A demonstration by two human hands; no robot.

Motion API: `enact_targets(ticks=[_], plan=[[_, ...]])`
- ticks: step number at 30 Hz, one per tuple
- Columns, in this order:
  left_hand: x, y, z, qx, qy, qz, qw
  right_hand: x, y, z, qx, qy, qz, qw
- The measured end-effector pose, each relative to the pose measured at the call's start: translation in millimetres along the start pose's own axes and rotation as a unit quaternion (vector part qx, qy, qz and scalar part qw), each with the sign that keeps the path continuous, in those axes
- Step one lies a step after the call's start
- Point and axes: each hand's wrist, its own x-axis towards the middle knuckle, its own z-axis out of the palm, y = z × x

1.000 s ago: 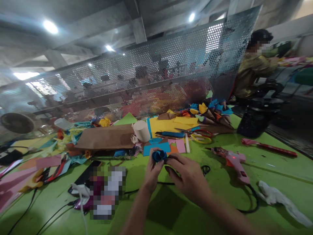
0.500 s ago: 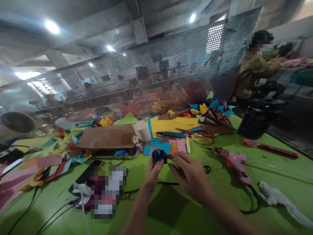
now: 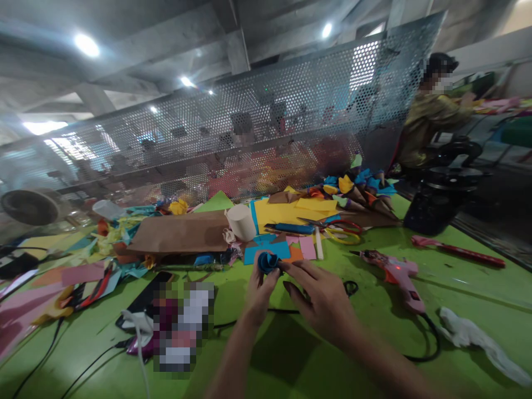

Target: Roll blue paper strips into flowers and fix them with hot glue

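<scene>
A small rolled blue paper flower [image 3: 268,262] is held upright above the table's near middle. My left hand [image 3: 260,291] is closed round its base, with the thumb in front; the bottom of the flower is hidden in the grip. From the right, my right hand [image 3: 322,291] reaches in, its bent fingertips on the flower's outer petal edge and its thumb just below. Behind the flower lie flat blue paper pieces [image 3: 257,255] and an orange scrap [image 3: 295,254]. To the right of my hands rests a pink glue gun [image 3: 399,274], its red light on.
Behind are a white paper roll [image 3: 241,223], brown paper [image 3: 183,233], a blue cutter [image 3: 291,228], scissors [image 3: 344,230] and wrapped paper flowers [image 3: 366,191]. A phone [image 3: 145,299] and cables lie left. A black bin [image 3: 436,202] and a seated person [image 3: 432,122] are at right.
The blue flower has turned slightly in my left hand, showing more of its spiral top. My right fingertips have shifted a little left along its edge.
</scene>
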Motion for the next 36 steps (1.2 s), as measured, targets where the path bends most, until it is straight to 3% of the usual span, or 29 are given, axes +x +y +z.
enact_targets(ticks=[6,12,19,36], plan=[[4.2,-0.6,-5.9,0.008,-0.034,0.021,0.999,2.0,-1.3,-3.3,0.010,0.001,0.015,1.000],[1.2,3.4,-3.4,0.011,-0.029,0.022,0.999,3.3,-2.6,-3.6,0.027,-0.004,0.013,1.000],[4.0,1.9,-6.7,0.003,-0.037,0.003,0.999,6.5,-6.5,-6.6,0.111,-0.038,0.068,0.991],[1.5,3.2,-4.5,-0.012,-0.041,0.013,0.999,1.6,-3.7,-2.8,0.046,-0.063,0.039,0.996]])
